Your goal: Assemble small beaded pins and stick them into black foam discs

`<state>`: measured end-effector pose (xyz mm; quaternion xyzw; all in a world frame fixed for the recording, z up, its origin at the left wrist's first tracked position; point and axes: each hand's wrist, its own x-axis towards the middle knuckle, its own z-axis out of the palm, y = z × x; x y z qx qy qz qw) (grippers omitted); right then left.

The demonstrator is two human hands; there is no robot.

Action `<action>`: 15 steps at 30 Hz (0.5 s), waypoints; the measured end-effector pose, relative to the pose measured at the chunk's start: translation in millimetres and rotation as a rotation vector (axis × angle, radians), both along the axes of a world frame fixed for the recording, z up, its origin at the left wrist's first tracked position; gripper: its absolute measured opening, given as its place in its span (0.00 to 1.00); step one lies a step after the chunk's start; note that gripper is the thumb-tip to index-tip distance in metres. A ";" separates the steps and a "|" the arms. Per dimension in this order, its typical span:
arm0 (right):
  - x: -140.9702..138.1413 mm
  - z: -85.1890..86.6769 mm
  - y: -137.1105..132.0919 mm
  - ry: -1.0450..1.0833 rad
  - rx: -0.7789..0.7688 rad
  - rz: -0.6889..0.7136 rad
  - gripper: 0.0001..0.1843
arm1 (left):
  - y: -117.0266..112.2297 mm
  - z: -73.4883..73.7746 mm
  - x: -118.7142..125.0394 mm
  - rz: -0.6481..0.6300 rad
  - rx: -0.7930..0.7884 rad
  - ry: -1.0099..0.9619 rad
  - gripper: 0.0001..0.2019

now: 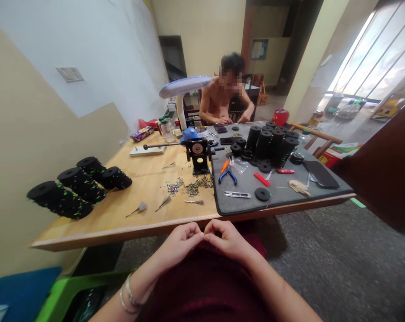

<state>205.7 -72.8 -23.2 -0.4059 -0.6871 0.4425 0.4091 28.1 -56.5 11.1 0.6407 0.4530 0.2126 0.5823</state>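
"Are those two hands holding anything?"

"Can't tell. The left hand has thumb and forefinger pinched together, the right hand likewise, and their tips seem to meet just this side of the table (whatever might sit between them is too small to see)."

"And what's nearest?"

"A thin wispy bundle, lying on bare wood by the front edge, with two more off to its left. Behind it there's a scatter of tiny metallic pieces."

"On the grey mat?"

"Silver snips, near a black disc. Blue-handled pliers lie farther back."
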 end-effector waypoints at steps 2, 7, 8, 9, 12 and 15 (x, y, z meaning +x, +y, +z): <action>1.1 -0.1 0.8 -0.042 0.018 -0.002 0.05 | 1.0 -0.4 -0.9 -0.012 0.026 0.017 0.16; 2.9 -2.4 0.7 -0.078 0.050 -0.008 0.05 | 1.4 -3.0 -3.6 -0.064 -0.055 -0.020 0.15; 2.8 -2.9 0.5 -0.072 0.042 -0.009 0.05 | 1.4 -3.7 -4.0 -0.066 -0.068 -0.025 0.15; 2.4 -3.2 0.3 -0.065 0.030 -0.006 0.05 | 1.6 -4.2 -4.2 -0.066 -0.073 -0.027 0.15; 1.0 -3.1 -0.1 -0.055 -0.008 0.002 0.05 | 2.1 -4.8 -4.0 -0.060 -0.052 -0.004 0.15; -0.1 -2.7 -0.4 -0.077 0.003 0.002 0.04 | 2.7 -4.4 -3.5 -0.060 0.011 0.037 0.15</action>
